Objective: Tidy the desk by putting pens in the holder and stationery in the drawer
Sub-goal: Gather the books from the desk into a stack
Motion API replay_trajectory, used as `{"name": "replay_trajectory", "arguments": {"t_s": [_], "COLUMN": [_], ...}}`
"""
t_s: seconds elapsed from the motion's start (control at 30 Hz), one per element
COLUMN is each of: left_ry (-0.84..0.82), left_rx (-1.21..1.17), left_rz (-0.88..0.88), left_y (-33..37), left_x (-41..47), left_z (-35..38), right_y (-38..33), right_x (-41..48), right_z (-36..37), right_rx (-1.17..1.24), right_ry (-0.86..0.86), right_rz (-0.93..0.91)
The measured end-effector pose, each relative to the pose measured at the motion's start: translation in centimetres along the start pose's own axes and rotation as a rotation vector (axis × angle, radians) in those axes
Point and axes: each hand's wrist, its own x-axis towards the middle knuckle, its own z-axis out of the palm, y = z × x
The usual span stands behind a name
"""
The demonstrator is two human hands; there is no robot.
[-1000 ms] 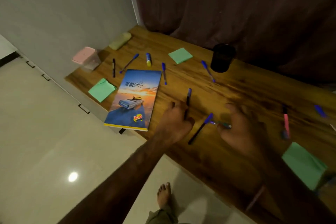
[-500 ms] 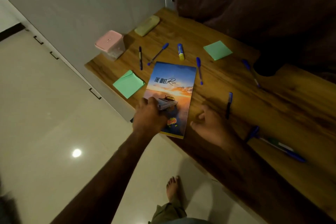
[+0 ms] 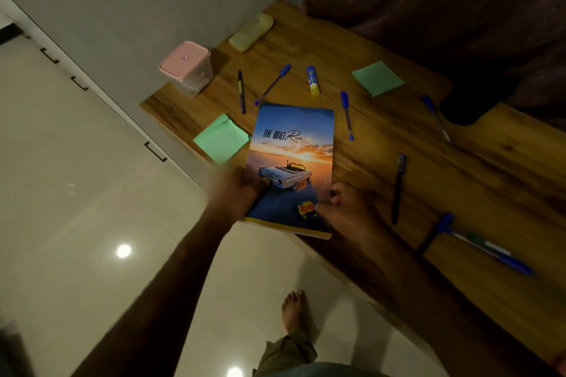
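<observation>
Glossy blue notebook [image 3: 294,162], thin and probably floppy: I am pinching its near corners, left hand [image 3: 237,193] and right hand [image 3: 349,211], fingers pressing both edges.

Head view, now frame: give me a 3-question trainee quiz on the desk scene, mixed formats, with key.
1. True or false: both hands, left hand and right hand, are on the notebook.
2. Multiple choice: what lies directly left of the notebook, near the desk edge? A) glue stick B) green sticky-note pad C) pink-lidded box
3. Fill in: the notebook's near edge sticks out past the desk's ____ edge.

Key
1. True. Each hand grips a near corner.
2. B, the green sticky-note pad. The glue stick and pink-lidded box sit farther back.
3. Front.
</observation>
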Motion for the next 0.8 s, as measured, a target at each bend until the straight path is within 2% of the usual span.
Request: {"name": "replay_trajectory", "arguments": {"t_s": [0.1,0.2,0.4,0.57,0.8], "left_ry": [-0.142,-0.214,-0.215,-0.251,-0.493], "left_rx": [-0.347,-0.489,-0.562,-0.521,-0.402], "left_rz": [0.063,0.155,0.226,0.325,0.326], "left_y": [1.1,1.2,1.5,4.0,7.5], "left_x": [-0.8,-1.6,-3.3,-5.0,-7.2], "left_z": [-0.1,0.0,0.9,2.8,9.4], "right_y": [0.4,0.9,1.5,3.1,8.6], "right_x": [-0.3,-0.5,-1.8,-3.8,-7.1], "right_z": [-0.3,-0.5,-3.1,-6.2,-12.0], "right_rx": [0.063,0.131,0.341,0.624,0.851], "right_ry": [0.006,-0.006,0.028,0.099,0.348], "right_rz": [0.013,0.010,-0.005,-0.064,-0.096]}}
